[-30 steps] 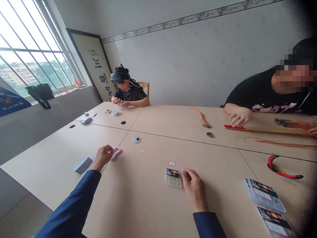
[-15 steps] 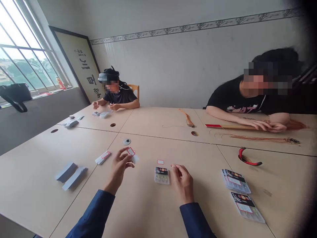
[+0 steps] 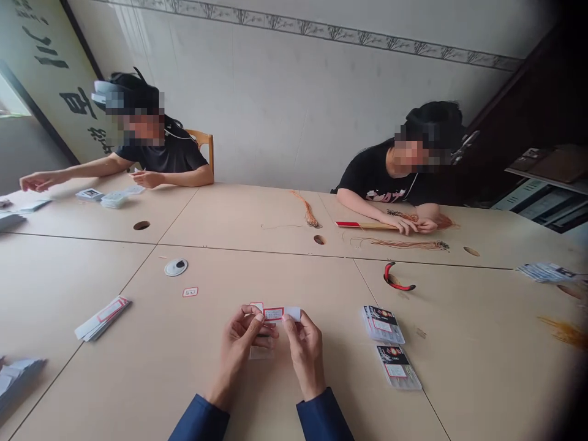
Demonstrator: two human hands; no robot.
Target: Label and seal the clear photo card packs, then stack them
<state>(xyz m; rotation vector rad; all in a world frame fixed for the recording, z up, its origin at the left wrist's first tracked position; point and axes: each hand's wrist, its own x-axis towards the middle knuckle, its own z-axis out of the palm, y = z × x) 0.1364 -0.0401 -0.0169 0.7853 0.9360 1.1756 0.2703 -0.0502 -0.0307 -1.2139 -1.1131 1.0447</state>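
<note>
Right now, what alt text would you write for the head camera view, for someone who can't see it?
A person's bare left hand and right hand pinch a small white paper label with a red border above a pale beige table. Stacked black-and-red card packets lie to the right, and a person in a black T-shirt and another sit across the table.

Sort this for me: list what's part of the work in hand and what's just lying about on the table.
In hand: left hand, right hand, red-bordered white label, clear plastic packet.

Lying about: stacked printed packets, loose label, label stack, desk grommet cap.
</note>
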